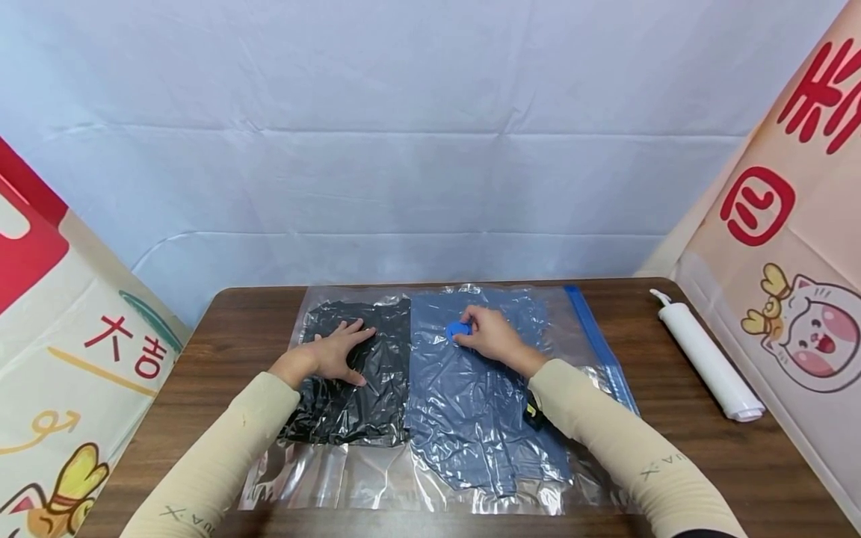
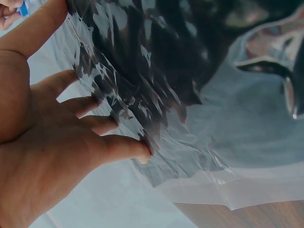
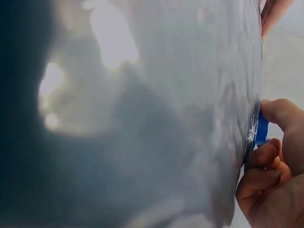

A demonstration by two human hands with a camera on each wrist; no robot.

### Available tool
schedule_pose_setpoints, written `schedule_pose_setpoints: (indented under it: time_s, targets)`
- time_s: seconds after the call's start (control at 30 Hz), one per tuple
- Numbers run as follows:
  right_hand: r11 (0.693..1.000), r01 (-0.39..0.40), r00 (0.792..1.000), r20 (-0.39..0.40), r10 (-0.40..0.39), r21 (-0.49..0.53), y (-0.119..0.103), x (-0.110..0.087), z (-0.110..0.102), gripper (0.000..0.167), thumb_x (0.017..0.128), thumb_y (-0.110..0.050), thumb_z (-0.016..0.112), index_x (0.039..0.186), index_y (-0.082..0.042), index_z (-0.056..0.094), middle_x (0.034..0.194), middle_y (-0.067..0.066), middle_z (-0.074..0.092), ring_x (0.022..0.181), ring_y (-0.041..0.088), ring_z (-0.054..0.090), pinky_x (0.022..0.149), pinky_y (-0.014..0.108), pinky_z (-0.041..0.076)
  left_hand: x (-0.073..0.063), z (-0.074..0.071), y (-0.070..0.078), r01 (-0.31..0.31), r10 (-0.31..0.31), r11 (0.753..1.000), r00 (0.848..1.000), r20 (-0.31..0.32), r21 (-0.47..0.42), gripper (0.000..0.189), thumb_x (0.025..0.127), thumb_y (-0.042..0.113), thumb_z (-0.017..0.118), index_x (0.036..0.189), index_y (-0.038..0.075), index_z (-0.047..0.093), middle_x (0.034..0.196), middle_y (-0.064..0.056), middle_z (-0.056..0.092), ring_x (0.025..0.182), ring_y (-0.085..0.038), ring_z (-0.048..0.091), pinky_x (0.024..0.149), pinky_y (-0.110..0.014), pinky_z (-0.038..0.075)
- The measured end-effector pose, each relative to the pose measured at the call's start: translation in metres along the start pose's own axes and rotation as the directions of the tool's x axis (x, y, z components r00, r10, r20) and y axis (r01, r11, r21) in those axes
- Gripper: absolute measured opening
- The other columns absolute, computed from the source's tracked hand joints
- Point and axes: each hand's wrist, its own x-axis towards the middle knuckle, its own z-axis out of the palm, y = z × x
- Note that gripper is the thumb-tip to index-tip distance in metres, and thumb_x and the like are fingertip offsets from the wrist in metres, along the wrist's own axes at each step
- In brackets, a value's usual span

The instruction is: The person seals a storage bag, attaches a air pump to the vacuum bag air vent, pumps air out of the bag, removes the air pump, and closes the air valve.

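A large clear plastic vacuum storage bag (image 1: 377,478) lies flat on the table, with a black folded garment (image 1: 377,418) on its left side and a blue one (image 1: 464,403) on its right. My left hand (image 1: 334,353) rests spread on the film over the black garment; its fingertips touch the wrinkled plastic in the left wrist view. With thumb and fingers my right hand (image 1: 494,334) grips the round blue valve cap (image 1: 457,329) above the blue garment. That cap (image 3: 261,129) shows edge-on between thumb and fingers in the right wrist view.
A white hand pump (image 1: 706,359) lies on the brown wooden table (image 1: 175,418) at the right. A blue zip strip (image 1: 599,336) runs along the bag's right edge. Beside my right sleeve sits a small black and yellow item (image 1: 534,411). Printed cloths hang on both sides.
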Motion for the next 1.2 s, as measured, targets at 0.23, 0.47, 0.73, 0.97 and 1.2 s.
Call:
schedule_pose_setpoints:
  time_s: [0.23,0.47,0.73,0.97,1.2]
  targets:
    - [0.999,0.031,0.999,0.03,-0.032,0.033,0.004,-0.001,-0.002,0.03,0.09,-0.026,0.081,0.103,-0.004,0.064,0.066,-0.001,0.052,0.056,0.012,0.046,0.056,0.027,0.039,0.001,0.001,0.0,0.003,-0.003,1.0,1.0,-0.006,0.004,0.098,0.087,0.037,0.083,0.164,0.016,0.024,0.17,-0.017,0.005,0.154,-0.045,0.001,0.11,-0.081,0.008]
    - [0.99,0.054,0.995,0.079,-0.065,0.133,0.012,-0.001,-0.008,0.027,0.09,-0.015,0.08,0.107,0.0,0.065,0.067,0.0,0.054,0.056,0.011,0.047,0.059,0.027,0.043,0.0,0.0,0.003,-0.011,0.011,1.0,1.0,-0.004,-0.003,0.098,0.087,0.037,0.082,0.163,0.015,0.025,0.17,-0.018,0.005,0.154,-0.046,0.001,0.109,-0.082,0.008]
    - [0.998,0.028,0.997,0.073,-0.023,-0.06,-0.003,-0.002,-0.008,0.03,0.093,-0.023,0.076,0.107,0.001,0.065,0.068,0.0,0.057,0.058,0.01,0.049,0.056,0.025,0.042,-0.002,0.001,0.003,-0.019,0.019,1.0,1.0,-0.011,-0.011,0.097,0.088,0.035,0.082,0.163,0.014,0.025,0.17,-0.018,0.004,0.153,-0.046,0.001,0.109,-0.082,0.007]
    - [0.996,-0.003,0.999,0.048,0.007,-0.085,-0.005,-0.006,-0.004,0.033,0.093,-0.025,0.076,0.111,0.0,0.064,0.07,0.0,0.057,0.059,0.011,0.05,0.054,0.025,0.04,-0.003,0.002,0.003,-0.013,0.013,1.0,1.0,-0.006,-0.016,0.097,0.088,0.035,0.082,0.163,0.014,0.025,0.17,-0.018,0.005,0.153,-0.046,0.001,0.11,-0.081,0.007]
    - [0.994,-0.027,0.998,0.05,0.033,-0.106,-0.003,-0.008,-0.009,0.037,0.092,-0.035,0.077,0.115,-0.008,0.065,0.071,-0.002,0.057,0.057,0.012,0.05,0.051,0.028,0.038,-0.003,0.0,0.003,-0.006,0.006,1.0,1.0,-0.002,0.02,0.096,0.088,0.038,0.081,0.163,0.015,0.025,0.17,-0.017,0.005,0.154,-0.044,0.001,0.11,-0.08,0.01]
